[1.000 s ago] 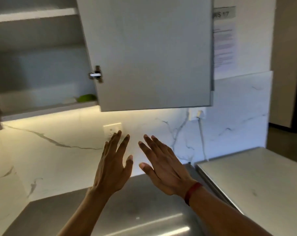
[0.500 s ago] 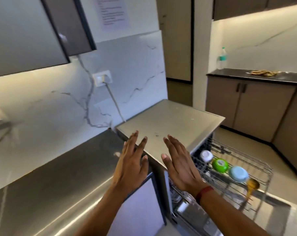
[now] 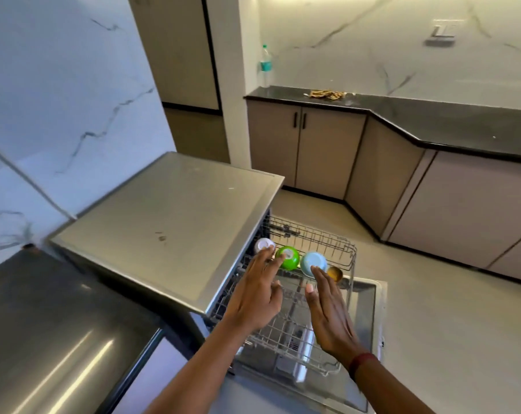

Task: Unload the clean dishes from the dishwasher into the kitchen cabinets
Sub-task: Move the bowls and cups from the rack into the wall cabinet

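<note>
Green bowl, apparently upturned in the rack: cup it with your left hand and right hand, both flat and empty.

Bright, even indoor light; streaky glare on the steel counter; slight motion blur, wide-angle bending at edges.

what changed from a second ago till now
The view swung from the open wall cabinet down to the dishwasher. The left hand has reached toward the white bowl and green bowl, the right hand toward the blue bowl, all in the pulled-out rack. Nothing grasped or released: both hands stay open and empty; the bowls have not moved.
</note>
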`<state>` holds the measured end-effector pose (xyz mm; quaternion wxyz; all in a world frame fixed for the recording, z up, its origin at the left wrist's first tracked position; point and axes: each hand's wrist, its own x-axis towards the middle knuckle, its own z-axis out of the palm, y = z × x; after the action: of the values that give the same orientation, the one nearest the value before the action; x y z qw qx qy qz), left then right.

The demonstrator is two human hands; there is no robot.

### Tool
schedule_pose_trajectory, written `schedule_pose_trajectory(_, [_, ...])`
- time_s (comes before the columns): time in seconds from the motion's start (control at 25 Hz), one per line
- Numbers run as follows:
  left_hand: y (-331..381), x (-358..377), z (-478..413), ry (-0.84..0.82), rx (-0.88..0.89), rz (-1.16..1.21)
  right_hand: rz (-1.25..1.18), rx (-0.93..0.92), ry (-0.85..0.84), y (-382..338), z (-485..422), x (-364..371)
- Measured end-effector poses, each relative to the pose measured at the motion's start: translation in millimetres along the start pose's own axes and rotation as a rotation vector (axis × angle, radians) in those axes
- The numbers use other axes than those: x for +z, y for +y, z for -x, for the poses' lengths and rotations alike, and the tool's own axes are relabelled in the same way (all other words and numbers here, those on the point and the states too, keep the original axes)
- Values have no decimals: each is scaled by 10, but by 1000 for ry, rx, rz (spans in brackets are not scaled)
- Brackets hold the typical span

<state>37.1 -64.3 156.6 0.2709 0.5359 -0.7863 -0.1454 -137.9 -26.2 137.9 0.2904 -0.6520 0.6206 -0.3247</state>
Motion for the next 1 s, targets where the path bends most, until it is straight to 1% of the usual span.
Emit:
schedule_pose_trajectory(0.12, [-203,283,-279,-84,-6,29,15,58,10,270,-173,12])
schedule_pose_trajectory(0.32, [-425,617,-694,-219,-34,68,97,119,-32,702,-506,53])
schedule_pose_trajectory(0.4, [-598,814,-877,-290,-38,21,136,163,-74,920,-722,77])
schedule_pose_trajectory(0.64, [-1032,1384,-1319,-546,-187,-138,205,241,-233,1509,-1336,246])
schedule_pose_trajectory(0.72, [-1147,1571,-1491,-602,-235,-165,212,271,-280,1753,-1526,320])
schedule_pose_trajectory(0.92, [-1410,2041,-1904,-627,-343,-133,273,313,-367,2220,-1939,506])
schedule_pose_trajectory(1.0, [-1533,2257,-2050,-602,-381,-84,311,337,-395,2368,-2129,602])
